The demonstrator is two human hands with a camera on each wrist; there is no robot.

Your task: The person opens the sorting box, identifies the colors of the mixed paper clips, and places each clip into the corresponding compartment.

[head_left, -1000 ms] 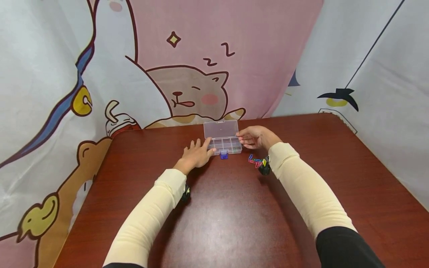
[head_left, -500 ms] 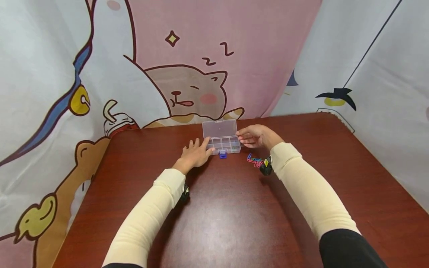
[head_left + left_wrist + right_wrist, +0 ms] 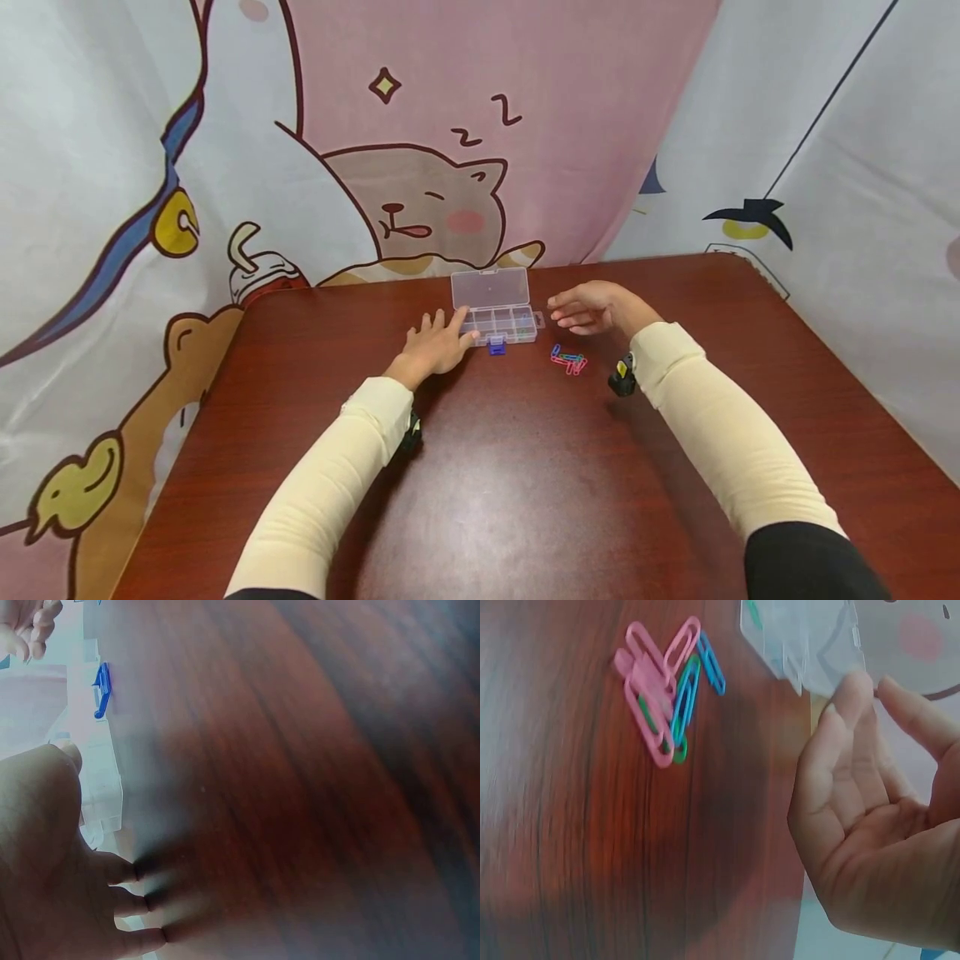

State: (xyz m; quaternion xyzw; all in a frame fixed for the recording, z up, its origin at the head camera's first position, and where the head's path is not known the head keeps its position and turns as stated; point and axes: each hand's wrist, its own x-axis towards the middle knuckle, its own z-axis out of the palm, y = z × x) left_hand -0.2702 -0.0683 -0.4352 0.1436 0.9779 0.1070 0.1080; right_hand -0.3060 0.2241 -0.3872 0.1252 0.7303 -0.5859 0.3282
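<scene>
A clear plastic compartment box [image 3: 490, 288] stands at the back of the table, lid raised. Small green and blue bits [image 3: 523, 331] show in its right-hand compartments. My left hand [image 3: 435, 346] is at the box's left end, fingers spread, index finger and thumb against it; its other fingertips touch the table in the left wrist view. Just right of the box, my right hand [image 3: 596, 308] hovers with loosely bent fingers, thumb apart from them and nothing between. Below it lies a small pile of pink, blue and green paper clips [image 3: 652, 697].
A blue latch [image 3: 497, 346] hangs from the box's front side. The brown wooden table [image 3: 480, 483] extends toward me and to both sides. A cartoon-printed cloth [image 3: 600, 100] hangs behind its far edge.
My right hand has left the box's right end and moved right, uncovering a clear tab there. The left hand keeps its place on the box.
</scene>
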